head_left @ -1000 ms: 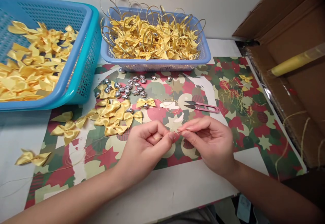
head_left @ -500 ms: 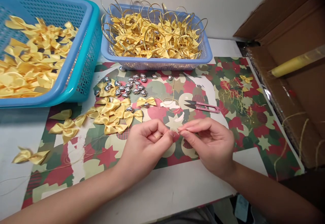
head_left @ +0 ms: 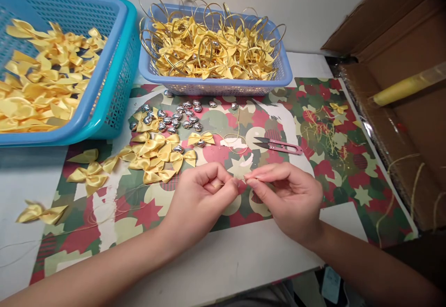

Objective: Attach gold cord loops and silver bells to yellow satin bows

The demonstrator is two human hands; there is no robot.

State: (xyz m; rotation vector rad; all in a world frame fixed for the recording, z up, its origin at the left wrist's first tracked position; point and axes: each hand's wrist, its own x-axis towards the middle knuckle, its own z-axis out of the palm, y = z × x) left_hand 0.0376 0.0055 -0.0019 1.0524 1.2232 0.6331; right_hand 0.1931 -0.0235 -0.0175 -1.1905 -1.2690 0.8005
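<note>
My left hand (head_left: 205, 198) is closed, thumb against the curled fingers, pinching a thin gold thread (head_left: 87, 227) that trails off to the left. Close beside it, my right hand (head_left: 289, 198) pinches at the thread with thumb and forefinger; only a narrow gap parts the fingertips. Whatever tiny piece lies inside the fingers is too small to make out. Beyond the hands lie pink-handled thread snips (head_left: 278, 146), blades to the left. Left of them is a yellow ribbon bow (head_left: 201, 138) with a silver bell against it. A loose loop of gold thread (head_left: 238, 123) lies between.
Several silver bells (head_left: 187, 112) and a heap of bows (head_left: 153, 151) lie on the patterned paper (head_left: 146, 214). A blue basket (head_left: 216, 83) behind holds bows with gold wire loops. Stacked baskets (head_left: 120, 65) stand left. Thread scraps (head_left: 324, 130) and a cardboard box (head_left: 362, 107) are right.
Both hands stay almost in place, still pinching. The right hand's fingertips have shifted very slightly. The bows, bells and snips have not moved.
</note>
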